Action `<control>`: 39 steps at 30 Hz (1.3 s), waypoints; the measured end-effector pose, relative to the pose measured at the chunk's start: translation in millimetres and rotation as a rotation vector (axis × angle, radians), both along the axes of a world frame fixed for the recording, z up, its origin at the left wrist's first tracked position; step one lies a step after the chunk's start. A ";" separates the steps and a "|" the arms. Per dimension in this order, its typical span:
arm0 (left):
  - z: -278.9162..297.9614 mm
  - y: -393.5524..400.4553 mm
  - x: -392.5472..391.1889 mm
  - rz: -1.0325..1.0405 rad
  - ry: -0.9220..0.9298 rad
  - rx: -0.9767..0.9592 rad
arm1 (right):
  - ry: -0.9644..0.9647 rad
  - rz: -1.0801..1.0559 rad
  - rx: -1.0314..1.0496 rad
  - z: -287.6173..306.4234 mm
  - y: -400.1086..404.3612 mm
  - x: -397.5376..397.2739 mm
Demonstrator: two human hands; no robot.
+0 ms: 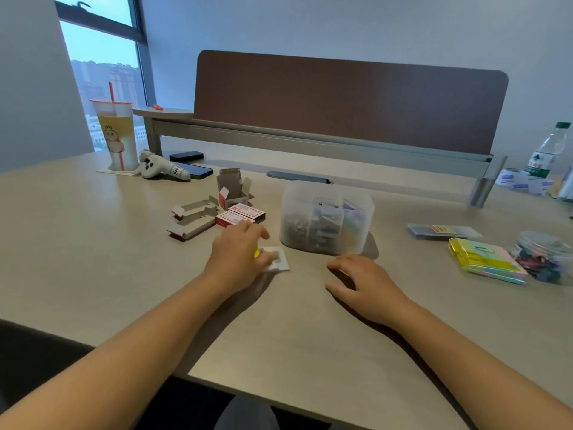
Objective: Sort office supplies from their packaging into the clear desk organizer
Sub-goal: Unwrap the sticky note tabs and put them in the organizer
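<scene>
We see a pale beige desk (93, 243) with a brown divider panel (341, 100) along its far edge. The small boxes (240, 214) are red and white, the opened ones (192, 218) grey inside. The organizer (325, 218) is frosted clear. Near the right edge lie sticky notes (486, 259) in yellow, pale green and pink. The cup (116, 135) at the far left corner shows yellow with a red straw.

Head view, down over desk (93, 243).

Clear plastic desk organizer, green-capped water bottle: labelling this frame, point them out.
Clear plastic desk organizer (297, 231), head view, on its front-left wall.
Green-capped water bottle (546, 153), head view, on its label.
</scene>
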State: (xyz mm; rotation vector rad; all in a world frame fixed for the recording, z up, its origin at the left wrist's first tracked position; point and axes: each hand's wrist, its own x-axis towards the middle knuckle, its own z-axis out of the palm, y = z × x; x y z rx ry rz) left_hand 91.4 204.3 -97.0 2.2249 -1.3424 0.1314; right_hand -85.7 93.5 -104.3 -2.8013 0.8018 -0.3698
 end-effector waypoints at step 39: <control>-1.7 -90.7 -94.9 -0.644 -0.183 0.300 | -0.165 -0.518 0.042 4.4 -72.9 -100.4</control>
